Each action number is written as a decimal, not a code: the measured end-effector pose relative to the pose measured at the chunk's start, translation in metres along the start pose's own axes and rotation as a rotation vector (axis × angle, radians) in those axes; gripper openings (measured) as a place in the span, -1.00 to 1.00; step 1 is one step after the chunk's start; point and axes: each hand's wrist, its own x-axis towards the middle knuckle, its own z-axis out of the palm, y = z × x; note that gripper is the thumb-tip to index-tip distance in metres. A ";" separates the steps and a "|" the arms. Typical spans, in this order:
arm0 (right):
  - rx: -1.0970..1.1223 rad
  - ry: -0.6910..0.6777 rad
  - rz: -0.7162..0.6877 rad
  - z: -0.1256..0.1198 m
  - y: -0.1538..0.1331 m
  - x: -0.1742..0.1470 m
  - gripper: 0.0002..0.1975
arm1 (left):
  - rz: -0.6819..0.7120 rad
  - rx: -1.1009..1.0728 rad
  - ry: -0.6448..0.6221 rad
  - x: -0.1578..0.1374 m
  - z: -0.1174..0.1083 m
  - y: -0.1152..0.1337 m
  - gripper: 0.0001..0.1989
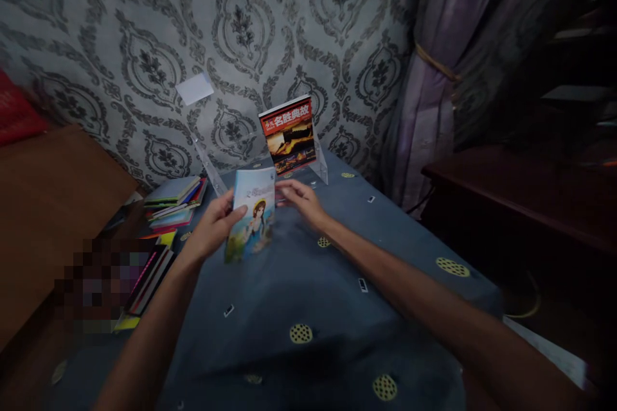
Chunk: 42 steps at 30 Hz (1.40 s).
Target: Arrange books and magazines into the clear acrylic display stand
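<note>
A thin paperback book (251, 221) with a pale blue cover and a drawn figure in a yellow hat is held upright by my left hand (216, 225), thumb across the front. My right hand (303, 202) is beside the book's right edge, fingers stretched out; whether the fingertips touch the edge I cannot tell. Behind the book is a clear plastic book stand (209, 164), partly hidden by it. A red and black book (290, 136) with large white characters stands upright at the stand's right end.
Two stacks of books lie to the left, one farther back (176, 196) and one nearer (152, 276), the nearer partly blurred out. A brown panel (53, 205) borders the left. Patterned wallpaper is behind the blue cloth-covered table (337, 321); a curtain (434, 77) hangs right.
</note>
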 end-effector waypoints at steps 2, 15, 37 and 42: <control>0.081 0.018 0.057 -0.004 -0.010 0.000 -0.53 | 0.129 0.361 -0.071 -0.009 0.006 0.002 -0.61; -0.411 -0.049 0.316 -0.036 0.008 -0.034 -0.50 | 0.097 1.127 -0.267 -0.067 0.093 -0.071 -0.62; -1.302 -0.239 0.020 -0.022 -0.001 -0.038 -0.91 | 0.019 1.217 0.114 -0.035 0.036 -0.132 -0.71; -1.347 -0.572 -0.157 0.042 0.000 -0.058 -0.85 | 0.063 1.210 0.134 -0.035 0.036 -0.138 -0.71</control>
